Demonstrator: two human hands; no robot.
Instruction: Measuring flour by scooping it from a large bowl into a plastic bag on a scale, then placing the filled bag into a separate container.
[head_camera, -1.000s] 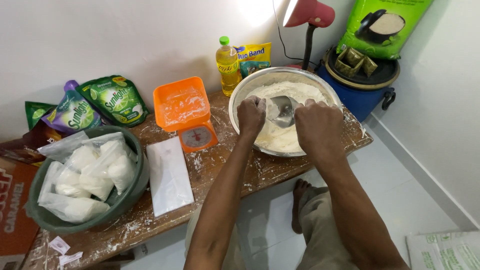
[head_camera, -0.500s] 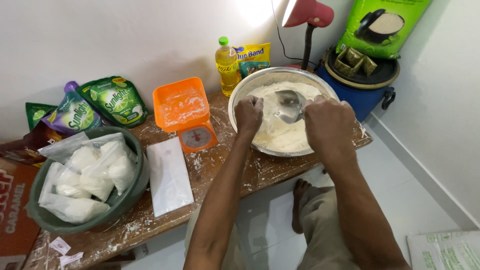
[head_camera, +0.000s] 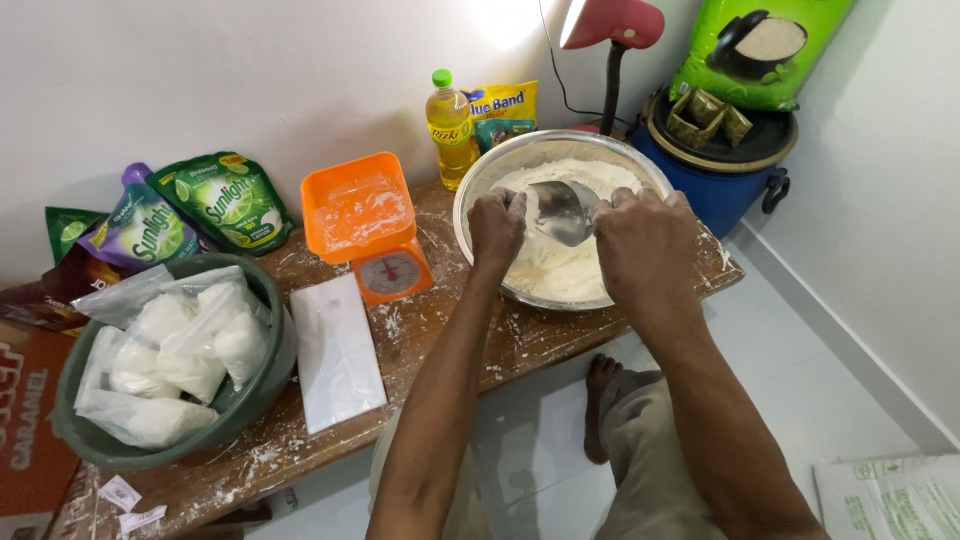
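**Both hands over flour bowl, right hand on metal scoop**

Metal scoop (head_camera: 562, 210) sits above the flour (head_camera: 560, 262) inside the steel bowl (head_camera: 480, 190), at the right end of the worktop (head_camera: 450, 345). Scoop mouth tilts toward the left hand; it looks empty, can't tell for sure.

Right hand (head_camera: 648, 245): fingers curled closed around the scoop's handle end, knuckles up, back of hand toward camera. Forearm runs from bottom right edge up and left, wrist roughly straight.

Left hand (head_camera: 497, 225): fingers curled shut in a loose fist just beside the scoop's left rim. Can't tell whether it pinches anything; possibly something thin and clear between the hands, too faint to confirm. Forearm rises from bottom centre, nearly straight, crossing the worktop's front edge.

Outward from the bowl:
- Orange kitchen scale (head_camera: 372, 228) with orange tray on top, just left of the bowl, dusted with flour.
- White flat packet (head_camera: 335, 350) in front of the scale, near the front edge.
- Green basin (head_camera: 262, 385) at the left end, holding clear bags of flour (head_camera: 165, 350).
- Oil bottle (head_camera: 449, 128) and a yellow pouch (head_camera: 505, 110) at the back edge, against the wall.
- Green and purple refill pouches (head_camera: 190, 208) at the back left.
- Red lamp (head_camera: 612, 30) behind the bowl.
- Blue drum (head_camera: 722, 185) off the right end, on the floor.

Worktop is wood, smeared with flour.
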